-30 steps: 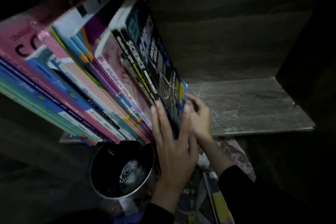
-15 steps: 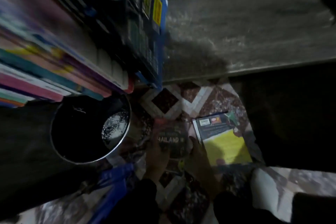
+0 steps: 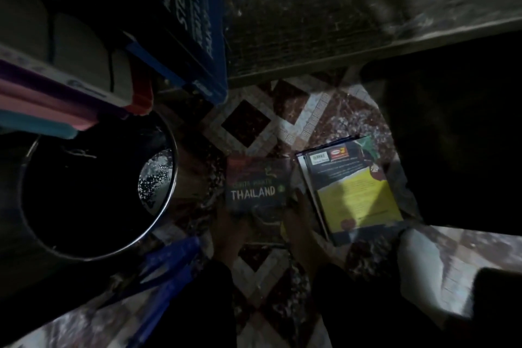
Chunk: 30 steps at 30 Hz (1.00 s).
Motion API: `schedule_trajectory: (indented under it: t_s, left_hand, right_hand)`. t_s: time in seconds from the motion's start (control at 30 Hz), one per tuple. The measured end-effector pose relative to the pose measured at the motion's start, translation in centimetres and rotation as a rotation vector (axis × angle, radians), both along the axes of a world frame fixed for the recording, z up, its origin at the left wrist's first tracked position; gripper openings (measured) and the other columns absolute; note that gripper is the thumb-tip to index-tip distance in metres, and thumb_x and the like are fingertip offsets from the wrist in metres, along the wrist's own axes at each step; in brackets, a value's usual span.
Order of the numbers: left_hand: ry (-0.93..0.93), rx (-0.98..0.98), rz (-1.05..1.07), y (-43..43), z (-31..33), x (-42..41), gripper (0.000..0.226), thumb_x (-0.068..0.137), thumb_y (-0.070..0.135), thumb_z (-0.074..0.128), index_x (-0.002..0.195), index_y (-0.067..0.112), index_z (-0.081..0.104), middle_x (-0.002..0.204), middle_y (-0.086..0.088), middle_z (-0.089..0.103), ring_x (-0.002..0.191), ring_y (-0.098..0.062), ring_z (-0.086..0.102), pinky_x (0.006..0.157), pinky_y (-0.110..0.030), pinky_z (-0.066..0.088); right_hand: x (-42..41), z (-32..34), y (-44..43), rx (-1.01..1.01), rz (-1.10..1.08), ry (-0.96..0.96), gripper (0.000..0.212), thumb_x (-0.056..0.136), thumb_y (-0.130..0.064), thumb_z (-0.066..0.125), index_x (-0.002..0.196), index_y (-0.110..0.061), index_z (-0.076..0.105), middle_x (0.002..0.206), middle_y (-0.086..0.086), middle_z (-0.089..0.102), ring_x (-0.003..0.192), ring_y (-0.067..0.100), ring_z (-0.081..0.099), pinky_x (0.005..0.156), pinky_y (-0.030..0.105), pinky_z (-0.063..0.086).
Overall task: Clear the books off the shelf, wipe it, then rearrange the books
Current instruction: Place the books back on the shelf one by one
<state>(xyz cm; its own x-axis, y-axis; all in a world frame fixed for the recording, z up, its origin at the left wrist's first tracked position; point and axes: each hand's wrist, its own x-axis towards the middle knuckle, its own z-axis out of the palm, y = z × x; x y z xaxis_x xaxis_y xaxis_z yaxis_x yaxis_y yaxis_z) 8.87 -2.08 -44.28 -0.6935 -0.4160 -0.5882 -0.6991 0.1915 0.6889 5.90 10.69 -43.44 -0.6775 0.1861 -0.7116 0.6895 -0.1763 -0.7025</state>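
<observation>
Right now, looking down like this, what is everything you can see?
Thailand book: one, dark with a pale title, centre, between the hands.
yellow book: one, dark blue and yellow, topping a thin pile on the floor, right of the Thailand book.
shelf books: several, pink, purple, teal and blue, upper left.
shelf: one, grey and dusty, top.
bucket: one, shiny metal, dark inside, left.
blue thing: one, below the bucket, too dim to name.
cloth: one, white, lower right.
floor: patterned tiles, red-brown and white.
left hand: at the Thailand book's lower left edge.
right hand: at its right edge; both grips too dim to judge.
</observation>
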Motion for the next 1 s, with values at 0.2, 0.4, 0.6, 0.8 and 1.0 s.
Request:
schedule_trajectory:
  t_s: [0.2, 0.4, 0.6, 0.8, 1.0]
  left_hand:
    - [-0.05, 0.021, 0.12, -0.6, 1.8, -0.4, 0.048, 0.092, -0.007, 0.052, 0.138, 0.004, 0.044, 0.127, -0.022, 0.058, 0.115, -0.037, 0.056, 0.095, -0.046, 0.045]
    - [0.079, 0.274, 0.245, 5.3, 3.6, -1.2, 0.056, 0.08, 0.001, 0.056, 0.134, 0.016, 0.046, 0.122, -0.018, 0.061, 0.099, -0.03, 0.06, 0.084, -0.044, 0.047]
    - [0.0, 0.2, 0.043, 14.7, 4.5, -3.3, 0.025, 0.088, 0.005, 0.06, 0.112, 0.009, 0.058, 0.105, -0.008, 0.061, 0.099, -0.022, 0.059, 0.069, -0.021, 0.036]
    - [-0.024, -0.034, -0.094, 18.0, 0.2, -2.2, 0.078, 0.074, 0.059, 0.048, 0.129, 0.003, 0.056, 0.12, -0.02, 0.064, 0.111, -0.036, 0.059, 0.089, -0.04, 0.047]
    - [-0.031, -0.091, -0.12, 17.8, 0.3, -2.6, 0.083, 0.075, 0.008, 0.066, 0.149, 0.018, 0.027, 0.128, -0.021, 0.053, 0.115, -0.042, 0.05, 0.094, -0.046, 0.042]
  right_hand:
    - [-1.4, 1.6, 0.9, 0.042, 0.192, -0.035, 0.04, 0.078, 0.007, 0.054, 0.118, 0.008, 0.054, 0.101, 0.029, 0.063, 0.082, 0.034, 0.067, 0.064, 0.039, 0.057]
    - [-3.3, 3.3, 5.2, 0.435, 0.245, 0.132, 0.054, 0.058, -0.031, 0.046, 0.102, -0.003, 0.061, 0.096, 0.02, 0.056, 0.08, 0.03, 0.051, 0.076, 0.04, 0.043]
    - [-5.8, 5.0, 14.1, 0.644, 0.331, -0.036, 0.053, 0.075, -0.023, 0.051, 0.121, 0.002, 0.054, 0.127, 0.032, 0.044, 0.115, 0.042, 0.045, 0.09, 0.029, 0.029]
    - [-4.8, 2.6, 17.3, 0.703, 0.327, -0.098, 0.047, 0.083, 0.001, 0.059, 0.13, 0.0, 0.052, 0.14, 0.03, 0.029, 0.124, 0.043, 0.039, 0.098, 0.025, 0.028]
    - [-4.8, 0.8, 18.5, 0.623, 0.414, 0.01, 0.08, 0.076, -0.021, 0.073, 0.147, -0.025, 0.035, 0.139, 0.019, 0.047, 0.122, 0.039, 0.048, 0.104, 0.046, 0.039]
